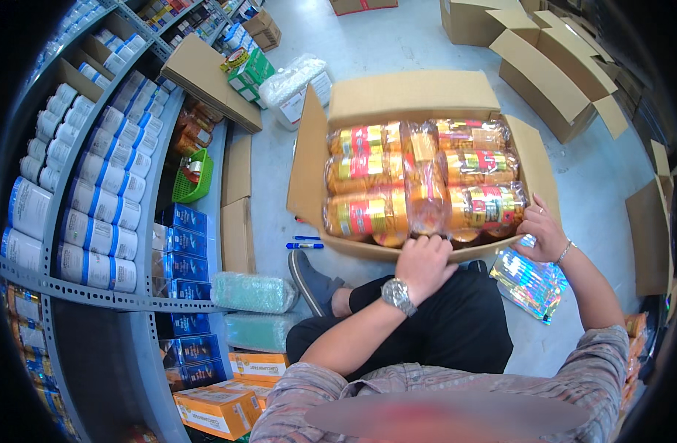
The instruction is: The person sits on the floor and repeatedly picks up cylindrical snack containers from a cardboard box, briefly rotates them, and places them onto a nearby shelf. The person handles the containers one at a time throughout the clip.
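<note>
An open cardboard box (412, 94) stands on the floor in front of me. It is packed with clear plastic jars (362, 210) of orange-brown contents, lying on their sides with red and yellow labels. One more jar (427, 193) lies crosswise over the middle gap. My left hand (425, 264), below a metal wristwatch, has its fingers curled over the middle of the box's near edge. At the near right corner, my right hand (543, 232) is closed around the box's edge. Parts of both hands' fingertips are hidden.
Shiny holographic pouches (532, 284) lie by my right forearm. Blue pens (305, 245) and bubble-wrapped packages (253, 292) are at left, beside shelves (150, 303) of tubs and boxes. Empty cartons (548, 81) stand at far right; a wrapped bundle (298, 88) sits beyond.
</note>
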`<control>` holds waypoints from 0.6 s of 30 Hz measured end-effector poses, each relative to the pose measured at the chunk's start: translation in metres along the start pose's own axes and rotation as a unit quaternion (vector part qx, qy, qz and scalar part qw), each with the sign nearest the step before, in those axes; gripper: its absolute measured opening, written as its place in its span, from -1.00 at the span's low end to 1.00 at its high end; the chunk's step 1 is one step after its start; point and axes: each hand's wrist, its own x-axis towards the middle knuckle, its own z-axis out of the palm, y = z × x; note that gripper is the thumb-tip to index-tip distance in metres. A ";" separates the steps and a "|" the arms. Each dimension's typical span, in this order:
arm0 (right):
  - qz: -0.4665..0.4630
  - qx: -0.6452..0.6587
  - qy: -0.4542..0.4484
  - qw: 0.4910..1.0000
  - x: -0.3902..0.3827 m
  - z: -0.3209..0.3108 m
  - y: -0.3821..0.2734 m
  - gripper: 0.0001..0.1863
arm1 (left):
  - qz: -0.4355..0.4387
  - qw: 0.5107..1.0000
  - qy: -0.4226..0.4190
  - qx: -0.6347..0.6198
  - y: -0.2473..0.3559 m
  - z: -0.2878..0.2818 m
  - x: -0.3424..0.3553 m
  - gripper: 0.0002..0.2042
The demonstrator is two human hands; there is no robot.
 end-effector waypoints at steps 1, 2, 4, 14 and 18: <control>0.000 0.001 -0.004 1.000 -0.003 -0.005 0.000 -0.65 | -0.023 0.997 -0.073 -0.010 0.008 -0.006 -0.003 -0.57; 0.007 -0.006 -0.020 1.000 -0.004 -0.008 -0.001 -0.62 | -0.004 0.999 -0.053 0.003 0.008 -0.014 -0.002 -0.52; 0.032 -0.007 -0.018 0.999 -0.005 -0.011 -0.002 -0.45 | 0.022 0.997 -0.074 0.029 0.000 -0.036 -0.006 -0.41; 0.311 0.172 0.001 0.935 0.014 0.006 0.005 0.70 | -0.273 0.955 -0.094 0.066 -0.120 -0.105 -0.060 0.51; 0.298 0.183 0.011 0.937 0.014 0.005 0.010 0.70 | -0.227 0.972 -0.012 -0.063 -0.140 -0.082 -0.074 0.44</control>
